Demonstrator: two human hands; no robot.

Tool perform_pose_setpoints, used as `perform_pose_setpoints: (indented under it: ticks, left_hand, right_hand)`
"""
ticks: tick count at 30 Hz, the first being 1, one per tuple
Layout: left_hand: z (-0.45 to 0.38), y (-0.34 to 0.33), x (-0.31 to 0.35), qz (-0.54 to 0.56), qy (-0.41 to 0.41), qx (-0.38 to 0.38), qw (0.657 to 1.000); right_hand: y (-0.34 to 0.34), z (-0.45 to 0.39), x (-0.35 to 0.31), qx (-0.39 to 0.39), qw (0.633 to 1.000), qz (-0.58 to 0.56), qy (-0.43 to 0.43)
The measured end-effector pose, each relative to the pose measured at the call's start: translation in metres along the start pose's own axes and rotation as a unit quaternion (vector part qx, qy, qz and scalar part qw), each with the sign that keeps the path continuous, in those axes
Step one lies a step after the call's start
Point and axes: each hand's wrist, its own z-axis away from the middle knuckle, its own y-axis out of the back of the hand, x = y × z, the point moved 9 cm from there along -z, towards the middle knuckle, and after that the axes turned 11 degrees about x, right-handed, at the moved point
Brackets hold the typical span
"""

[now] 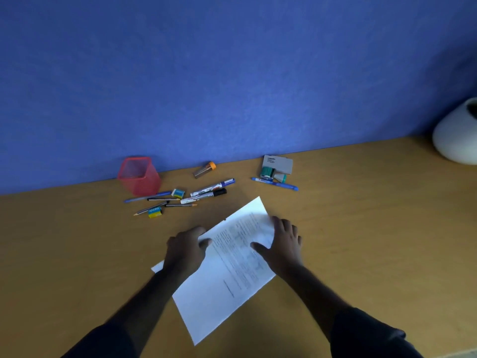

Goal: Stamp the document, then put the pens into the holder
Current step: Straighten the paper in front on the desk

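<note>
A white printed document [227, 277] lies tilted on the wooden desk [361, 228]. My left hand [185, 250] grips its left edge with thumb on top. My right hand [282, 245] rests flat on its upper right part, fingers spread. A red mesh pen holder [139, 175] stands empty by the blue wall. Loose beside it lie two markers [210, 191], a blue pen [148, 197], and several pencils [165, 204]. Another blue pen [275, 183] lies at the right, in front of a green stamp [268, 173].
Two small erasers [178, 193] [154, 212] lie among the pens. A small tube with an orange cap [205, 169] sits near the wall. A grey box [278, 164] stands behind the stamp. A white rounded vase [456, 133] stands at the far right.
</note>
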Motion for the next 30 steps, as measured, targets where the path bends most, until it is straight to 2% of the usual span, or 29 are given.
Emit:
perform_pose_setpoints:
  ticks: [2,6,9,11,12,17,19,25,30]
  left_hand:
    - [0.000,0.014,0.001,0.105,0.016,0.011,0.994]
    - [0.005,0.038,0.004,0.193,0.027,0.050,0.980]
    - [0.012,0.042,-0.002,0.270,0.080,0.083,0.956]
    - [0.018,0.041,-0.004,0.315,0.112,0.101,0.937]
    - [0.021,0.039,-0.004,0.334,0.129,0.105,0.928]
    - [0.040,0.005,-0.013,0.409,0.255,0.068,0.874]
    - [0.050,-0.011,-0.017,0.409,0.292,0.048,0.863]
    - [0.072,-0.032,-0.028,0.316,0.324,0.044,0.891]
    - [0.080,-0.036,-0.032,0.227,0.299,0.060,0.925]
  right_hand:
    - [0.014,0.001,0.009,0.048,0.996,-0.056,-0.042]
    - [0.024,0.002,0.025,0.081,0.963,-0.211,-0.147]
    - [0.013,0.003,0.025,0.012,0.920,-0.327,-0.215]
    - [0.006,0.005,0.013,-0.054,0.887,-0.405,-0.214]
    - [0.007,0.006,0.009,-0.072,0.882,-0.419,-0.204]
    - [0.017,0.004,0.021,-0.042,0.897,-0.386,-0.209]
    - [0.016,0.004,0.031,-0.041,0.906,-0.362,-0.216]
    - [0.008,0.018,0.055,-0.055,0.930,-0.285,-0.224]
    - [0.001,0.022,0.062,-0.072,0.951,-0.226,-0.199]
